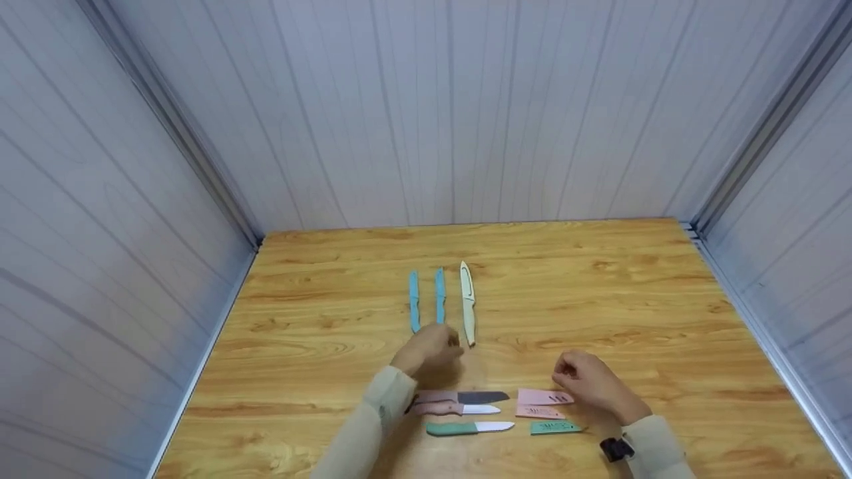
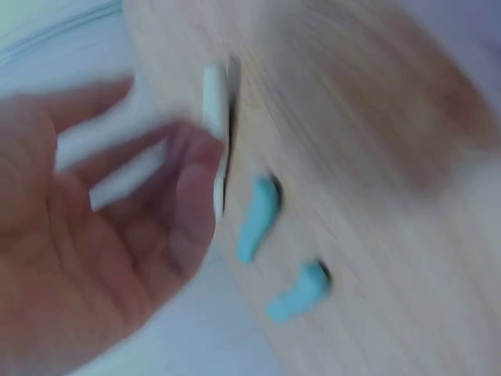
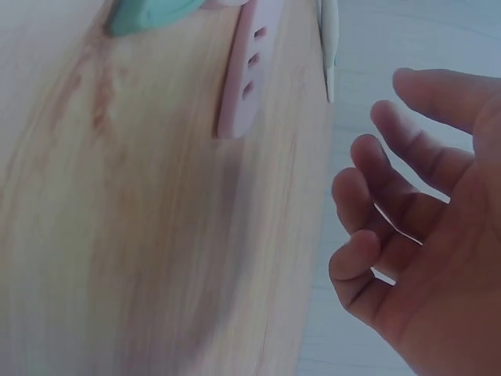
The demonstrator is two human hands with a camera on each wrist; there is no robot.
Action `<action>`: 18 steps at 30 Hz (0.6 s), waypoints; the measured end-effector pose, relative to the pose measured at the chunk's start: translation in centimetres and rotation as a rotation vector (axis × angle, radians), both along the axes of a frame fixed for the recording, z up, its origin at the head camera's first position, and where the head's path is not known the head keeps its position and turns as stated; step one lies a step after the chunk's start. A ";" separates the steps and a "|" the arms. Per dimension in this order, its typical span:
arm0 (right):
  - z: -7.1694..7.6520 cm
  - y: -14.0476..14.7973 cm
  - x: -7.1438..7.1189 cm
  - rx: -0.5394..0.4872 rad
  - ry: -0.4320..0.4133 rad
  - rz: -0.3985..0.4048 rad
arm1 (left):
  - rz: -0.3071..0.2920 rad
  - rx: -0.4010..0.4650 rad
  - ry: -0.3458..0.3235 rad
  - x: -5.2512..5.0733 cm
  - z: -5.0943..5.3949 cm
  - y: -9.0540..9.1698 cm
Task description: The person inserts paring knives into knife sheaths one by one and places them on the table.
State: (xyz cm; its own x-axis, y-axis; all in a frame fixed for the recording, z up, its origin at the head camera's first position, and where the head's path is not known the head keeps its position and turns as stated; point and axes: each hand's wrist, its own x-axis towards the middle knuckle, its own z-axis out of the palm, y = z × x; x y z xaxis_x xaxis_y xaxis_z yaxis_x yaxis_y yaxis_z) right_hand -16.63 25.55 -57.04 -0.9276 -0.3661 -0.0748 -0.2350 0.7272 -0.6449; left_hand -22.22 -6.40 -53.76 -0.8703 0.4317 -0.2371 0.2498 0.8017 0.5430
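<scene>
My left hand [image 1: 428,351] hovers, fingers loosely bent and holding nothing, near the handle ends of two blue knives [image 1: 414,293] and a cream knife [image 1: 468,309], all three in sheaths. In the left wrist view the blue handle [image 2: 258,218] appears blurred beside the fingers. My right hand [image 1: 592,384], also holding nothing with relaxed fingers, is just right of two pink sheaths [image 1: 542,397]. Left of those lie a pink knife with a dark blade [image 1: 484,397], a pink knife with a pale blade [image 1: 442,408] and a green knife [image 1: 456,429], all unsheathed. A green sheath [image 1: 554,428] lies below the pink ones.
Everything lies on a wood-grain table [image 1: 319,299]. Pale panel walls [image 1: 452,120] enclose its back and both sides. A dark watch [image 1: 616,449] is on the right wrist, by the light sleeve.
</scene>
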 end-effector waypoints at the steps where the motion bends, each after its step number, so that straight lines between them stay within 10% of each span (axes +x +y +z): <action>1: -0.1 0.0 0.0 0.012 0.000 0.008 | -0.055 0.012 -0.007 0.5 -0.1 -0.8; 4: -0.3 0.2 0.0 0.041 0.004 0.039 | -0.152 0.040 -0.022 2.0 -0.8 -2.8; 18: -1.2 -0.1 0.1 0.076 -0.051 0.116 | -0.182 0.088 0.026 4.8 -3.8 -5.8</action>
